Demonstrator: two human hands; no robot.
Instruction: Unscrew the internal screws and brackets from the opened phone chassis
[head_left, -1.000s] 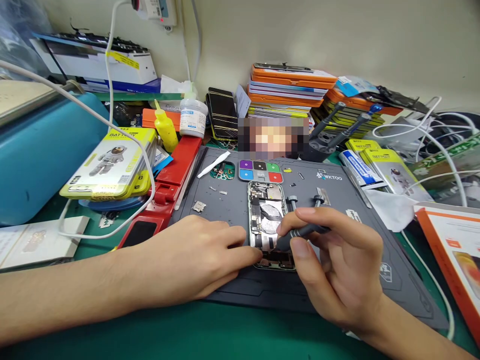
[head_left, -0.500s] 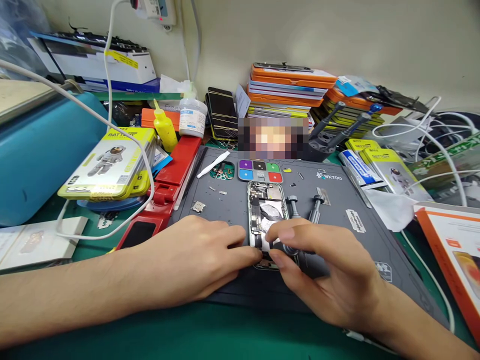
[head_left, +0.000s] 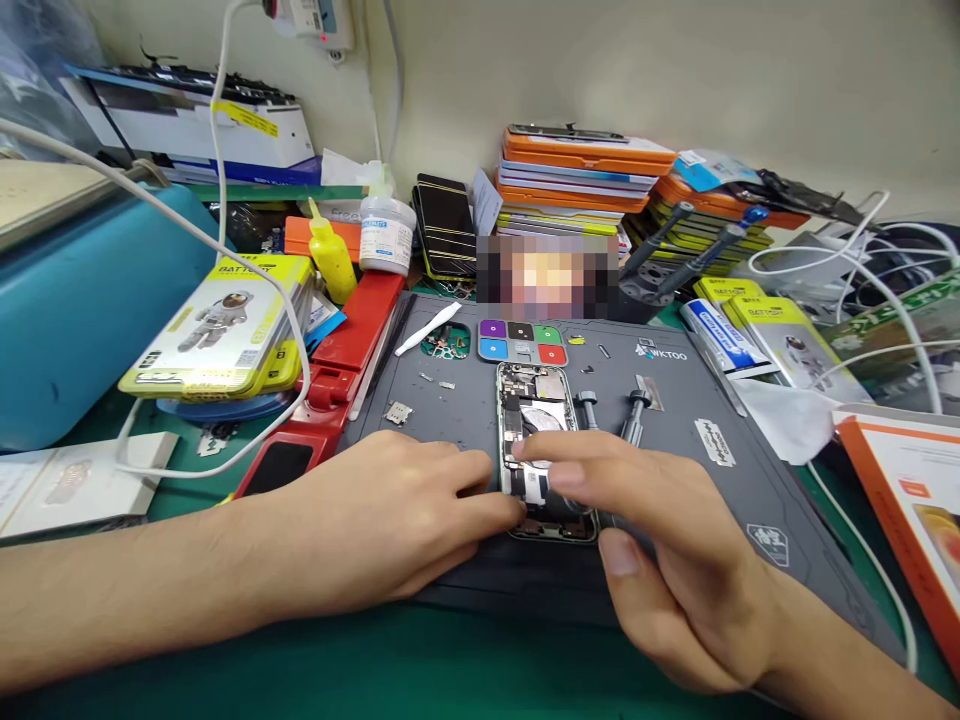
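An opened phone [head_left: 551,387] with its inner parts bare lies on the dark grey work mat [head_left: 450,410], its long side running away from me. My left hand [head_left: 409,510] is closed at the phone's lower left edge, fingers curled and the fingertips on the frame. Over the lower half of the phone hovers my right hand [head_left: 682,540], its fingers stretched out and the thumb apart from them, holding nothing that I can see. Its fingers hide part of the inside. Two screwdrivers, one grey [head_left: 587,408] and one darker [head_left: 636,418], lie right of the phone.
Beyond the phone sits a coloured magnetic screw tray [head_left: 523,358], with a white plastic tool [head_left: 427,330] to its left. A metal SIM tray [head_left: 398,412] and small loose parts dot the mat. Battery boxes [head_left: 217,330] and a red clamp-like tool [head_left: 330,390] stand left.
My right hand has opened from a pinch near the phone's lower end; its thumb moved right and down, its fingers spread over the phone. The left hand has stayed put.
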